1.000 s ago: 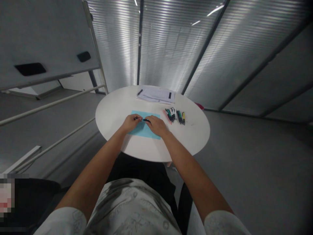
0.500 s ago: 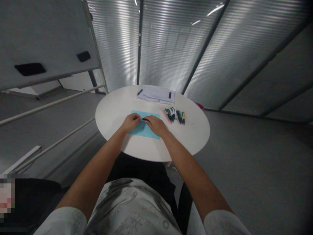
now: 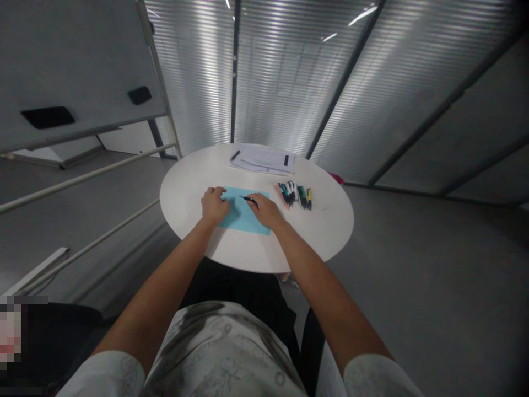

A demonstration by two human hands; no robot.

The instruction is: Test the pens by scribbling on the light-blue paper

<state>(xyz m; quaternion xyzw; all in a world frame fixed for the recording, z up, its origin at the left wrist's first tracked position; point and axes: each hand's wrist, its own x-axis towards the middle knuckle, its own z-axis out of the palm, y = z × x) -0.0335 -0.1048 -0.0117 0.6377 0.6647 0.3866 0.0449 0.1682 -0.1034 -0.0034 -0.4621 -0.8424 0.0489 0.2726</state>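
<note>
A light-blue sheet [image 3: 243, 219] lies on the round white table [image 3: 185, 182] in front of me. My right hand [image 3: 266, 210], over the sheet's right part, grips a dark pen [image 3: 250, 200] with a bit of blue on it. The pen's thin tip points left and away from me. At the sheet's left edge is my left hand [image 3: 215, 206], its fingers bent but apart, with nothing in them. Whether its fingertips press on the paper is hard to make out.
Several pens and markers [image 3: 294, 194] lie in a row right of the sheet, some on a pink strip. A paper stack [image 3: 262, 160] with a dark pen [image 3: 235, 155] on it sits at the back. A whiteboard [image 3: 82, 60] on a frame stands at the left.
My left hand has come away from the pen's tip and moved left to the sheet's edge, its fingers opening. My right hand stays nearly in place with the pen.
</note>
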